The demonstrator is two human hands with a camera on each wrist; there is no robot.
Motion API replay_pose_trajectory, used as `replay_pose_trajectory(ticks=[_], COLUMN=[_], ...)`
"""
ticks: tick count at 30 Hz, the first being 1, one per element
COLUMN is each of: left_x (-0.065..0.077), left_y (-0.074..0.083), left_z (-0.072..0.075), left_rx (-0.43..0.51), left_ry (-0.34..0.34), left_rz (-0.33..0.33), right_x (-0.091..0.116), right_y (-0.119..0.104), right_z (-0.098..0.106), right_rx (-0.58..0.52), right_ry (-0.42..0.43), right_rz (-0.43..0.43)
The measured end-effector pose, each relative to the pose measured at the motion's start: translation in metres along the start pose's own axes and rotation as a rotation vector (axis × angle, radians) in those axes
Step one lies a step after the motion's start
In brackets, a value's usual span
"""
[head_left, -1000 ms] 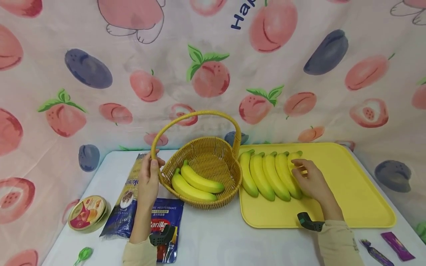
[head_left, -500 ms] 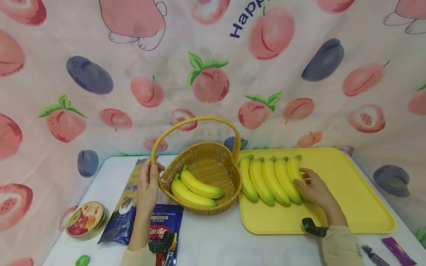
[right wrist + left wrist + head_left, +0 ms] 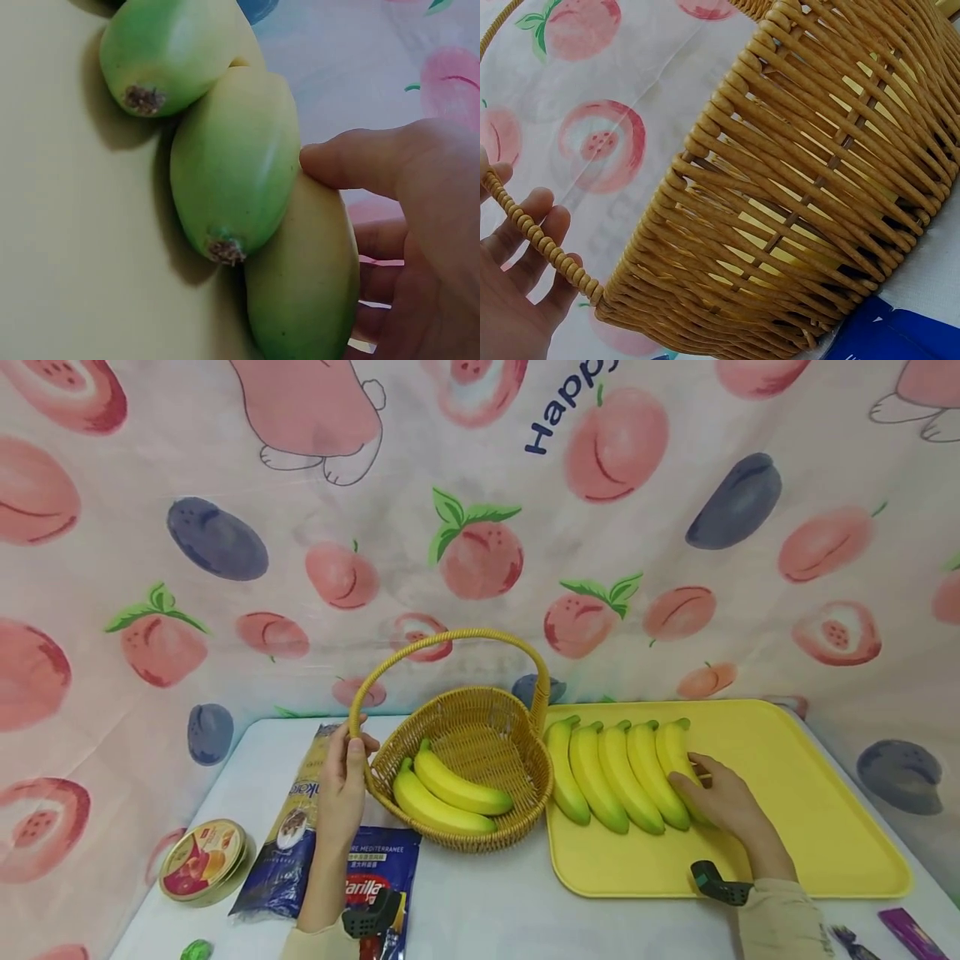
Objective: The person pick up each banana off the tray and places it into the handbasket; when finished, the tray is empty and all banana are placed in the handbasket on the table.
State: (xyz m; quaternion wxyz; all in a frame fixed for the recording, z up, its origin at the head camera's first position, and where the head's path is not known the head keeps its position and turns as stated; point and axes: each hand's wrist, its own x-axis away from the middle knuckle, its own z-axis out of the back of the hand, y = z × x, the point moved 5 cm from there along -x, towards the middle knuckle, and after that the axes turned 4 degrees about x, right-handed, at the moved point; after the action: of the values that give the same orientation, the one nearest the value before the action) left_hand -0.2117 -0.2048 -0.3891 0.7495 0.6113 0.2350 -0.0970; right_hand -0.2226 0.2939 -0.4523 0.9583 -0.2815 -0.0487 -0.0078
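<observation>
On the yellow tray point(image 3: 817, 810), your right hand point(image 3: 723, 793) pinches the rightmost banana point(image 3: 673, 746), likely handiest with its outer side free, while your left hand point(image 3: 342, 777) grips the wicker basket point(image 3: 487, 718) handle point(image 3: 480, 632), seemingly for steadiness.

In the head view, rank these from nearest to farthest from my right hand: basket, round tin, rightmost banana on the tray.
1. Rightmost banana: right at the right hand, on the tray.
2. Basket: left of the tray.
3. Round tin: far left.
</observation>
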Motion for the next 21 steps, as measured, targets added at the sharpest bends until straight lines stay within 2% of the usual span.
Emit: replay_pose_trajectory(ticks=[4, 7, 10, 14, 21], left_x=[0.0, 0.001, 0.0, -0.001, 0.0], left_y=[0.0, 0.012, 0.012, 0.0, -0.001], left_z=[0.0, -0.001, -0.002, -0.002, 0.0], left_rx=[-0.003, -0.008, -0.009, -0.024, -0.029], left_ry=[0.005, -0.002, -0.002, 0.002, 0.008], left_rz=[-0.011, 0.002, 0.019, 0.014, 0.028], right_x=[-0.001, -0.001, 0.0, 0.001, -0.002], right_y=[0.0, 0.0, 0.001, 0.001, -0.004], right_z=[0.001, 0.001, 0.002, 0.004, 0.004], right_rx=[0.0, -0.016, -0.035, -0.053, -0.077], right_ry=[0.007, 0.019, 0.032, 0.04, 0.051], right_rz=[-0.001, -0.013, -0.024, -0.024, -0.013])
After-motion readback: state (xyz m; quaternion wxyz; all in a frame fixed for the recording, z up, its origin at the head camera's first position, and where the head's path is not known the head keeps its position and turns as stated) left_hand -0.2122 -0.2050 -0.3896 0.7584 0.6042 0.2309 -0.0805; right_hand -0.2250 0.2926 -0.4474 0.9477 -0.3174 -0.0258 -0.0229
